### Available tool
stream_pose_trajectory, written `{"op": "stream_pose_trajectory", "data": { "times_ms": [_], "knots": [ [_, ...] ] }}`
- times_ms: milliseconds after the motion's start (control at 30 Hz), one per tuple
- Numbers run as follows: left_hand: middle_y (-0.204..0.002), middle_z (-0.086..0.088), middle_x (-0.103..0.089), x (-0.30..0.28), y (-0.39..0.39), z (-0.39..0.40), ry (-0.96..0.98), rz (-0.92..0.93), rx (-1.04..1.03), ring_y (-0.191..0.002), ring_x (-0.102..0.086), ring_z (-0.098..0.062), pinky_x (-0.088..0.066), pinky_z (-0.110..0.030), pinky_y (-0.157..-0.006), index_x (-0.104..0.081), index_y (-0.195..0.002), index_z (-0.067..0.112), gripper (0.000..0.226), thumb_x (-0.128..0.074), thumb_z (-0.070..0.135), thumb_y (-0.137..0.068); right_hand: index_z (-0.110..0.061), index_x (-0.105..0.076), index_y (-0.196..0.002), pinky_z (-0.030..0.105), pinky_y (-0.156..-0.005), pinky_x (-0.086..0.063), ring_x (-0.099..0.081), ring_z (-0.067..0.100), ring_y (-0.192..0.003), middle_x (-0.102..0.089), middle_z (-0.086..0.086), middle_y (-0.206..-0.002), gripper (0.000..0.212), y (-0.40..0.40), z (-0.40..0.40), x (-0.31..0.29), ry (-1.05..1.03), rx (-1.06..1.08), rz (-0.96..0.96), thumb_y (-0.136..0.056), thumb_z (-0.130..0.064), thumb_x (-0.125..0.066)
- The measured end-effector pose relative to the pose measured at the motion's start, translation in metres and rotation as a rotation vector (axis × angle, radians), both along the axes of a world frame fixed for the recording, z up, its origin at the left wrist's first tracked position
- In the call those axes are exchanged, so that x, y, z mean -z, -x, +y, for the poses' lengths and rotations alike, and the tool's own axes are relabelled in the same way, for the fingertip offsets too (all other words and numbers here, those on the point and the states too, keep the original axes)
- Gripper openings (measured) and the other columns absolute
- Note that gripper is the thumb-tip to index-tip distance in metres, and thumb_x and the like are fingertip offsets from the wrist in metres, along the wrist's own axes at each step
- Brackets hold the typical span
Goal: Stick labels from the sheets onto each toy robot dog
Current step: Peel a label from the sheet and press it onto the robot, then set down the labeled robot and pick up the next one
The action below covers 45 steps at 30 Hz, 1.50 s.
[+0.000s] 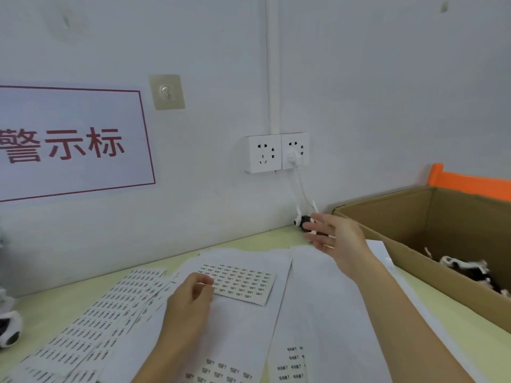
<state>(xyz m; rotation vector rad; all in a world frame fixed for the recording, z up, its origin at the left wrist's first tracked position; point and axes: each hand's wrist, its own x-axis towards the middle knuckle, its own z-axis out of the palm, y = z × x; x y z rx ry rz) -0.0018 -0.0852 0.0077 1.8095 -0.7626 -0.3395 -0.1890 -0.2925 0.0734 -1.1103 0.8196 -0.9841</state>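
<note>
Several label sheets cover the pale green table; one small sheet [243, 283] of printed labels lies in the middle. My left hand [190, 297] rests on its left edge with fingers curled, seemingly pinching at a label. My right hand [334, 236] is stretched out with straight fingers, right in front of a black-and-white toy robot dog [302, 223] lying by the wall; the hand covers part of it. Another toy dog [9, 327] stands at the far left edge, cut off by the frame.
An open cardboard box [414, 214] at the right holds more black-and-white toy dogs [470, 272]. Wall sockets [276, 153] with a plugged white cable hang above the far dog. A larger label sheet [94, 319] lies at the left.
</note>
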Motion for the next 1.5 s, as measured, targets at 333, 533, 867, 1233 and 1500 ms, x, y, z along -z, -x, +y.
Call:
{"op": "stream_pose_trajectory", "data": {
  "times_ms": [333,533,867,1233,1500],
  "knots": [
    [-0.125,0.002,-0.059,-0.032,0.001,0.004,-0.543,-0.574,0.237,-0.093,-0.060,-0.016,-0.045,-0.029,-0.076,-0.056,-0.129,0.024,0.031,-0.042,0.030,-0.103,-0.018,-0.074,-0.091,0.022,-0.058,-0.049,-0.069,0.014,-0.058,-0.074,0.002,-0.072,0.032,-0.057,0.033,0.064,0.341,-0.048,0.531,-0.088,-0.001,-0.048],
    [-0.126,-0.006,-0.054,-0.094,-0.049,0.004,-0.949,-0.642,0.110,-0.113,-0.055,-0.029,-0.045,-0.036,-0.086,-0.052,-0.129,0.014,0.033,-0.047,0.024,-0.098,-0.019,-0.074,-0.086,0.029,-0.067,-0.051,-0.070,0.019,-0.068,-0.074,0.001,-0.071,0.028,-0.059,0.038,0.063,0.396,-0.034,0.593,-0.089,-0.003,-0.052],
    [-0.144,-0.015,-0.050,-0.120,-0.177,0.083,-1.461,-0.829,-0.398,-0.118,-0.058,-0.033,-0.054,-0.041,-0.081,-0.056,-0.131,0.010,0.038,-0.048,0.012,-0.095,-0.030,-0.069,-0.086,0.039,-0.079,-0.051,-0.067,0.020,-0.082,-0.073,-0.006,-0.071,0.032,-0.063,0.045,0.061,0.453,-0.012,0.666,-0.085,-0.003,-0.051],
    [-0.130,-0.031,-0.047,-0.096,-0.208,0.097,-1.496,-0.767,-0.650,-0.105,-0.055,-0.045,-0.057,-0.041,-0.076,-0.013,-0.157,0.013,0.071,-0.046,0.017,-0.094,-0.034,-0.070,-0.081,0.039,-0.076,-0.050,-0.066,0.017,-0.079,-0.072,-0.008,-0.068,0.032,-0.067,0.038,0.069,0.494,0.015,0.704,-0.086,-0.007,-0.054],
    [-0.111,-0.005,-0.062,-0.094,-0.200,0.106,-1.343,-0.937,-0.585,-0.101,-0.057,-0.025,-0.042,-0.034,-0.086,-0.036,-0.143,0.021,0.052,-0.045,0.008,-0.093,-0.036,-0.071,-0.078,0.038,-0.073,-0.048,-0.062,0.016,-0.082,-0.072,-0.006,-0.080,0.033,-0.069,0.035,0.073,0.512,0.005,0.736,-0.086,-0.010,-0.051]
  ]
}}
